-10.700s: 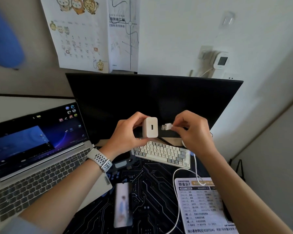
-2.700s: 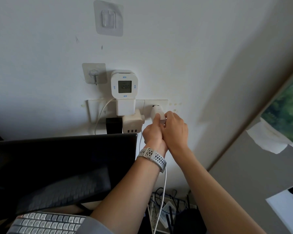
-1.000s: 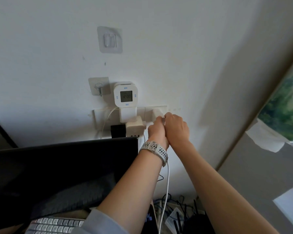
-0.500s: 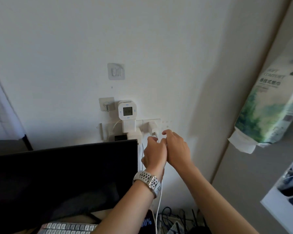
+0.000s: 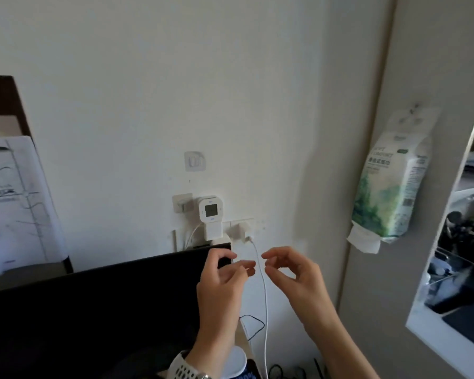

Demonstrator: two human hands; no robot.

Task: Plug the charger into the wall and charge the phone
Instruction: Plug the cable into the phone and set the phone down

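Both hands have come off the charger (image 5: 242,230), which half a second ago they were pressing together into the wall outlet (image 5: 240,228); it now sits plugged in on its own, far at the centre of the white wall (image 5: 148,77). Left hand (image 5: 225,280) and right hand (image 5: 288,272) hang just apart, fingers loosely curled and holding nothing, on either side of the white cable (image 5: 264,296) that drops from the charger out of sight below. That leaves the wall half of the job apparently done; the phone end is not in view and remains to be connected.

Around them, largest first: a dark monitor (image 5: 93,310) fills the near left, a tissue pack (image 5: 389,187) hangs at right, a paper chart (image 5: 14,201) is pinned far left, and a small digital clock (image 5: 210,212) perches just left of the charger. The counter itself is hidden.
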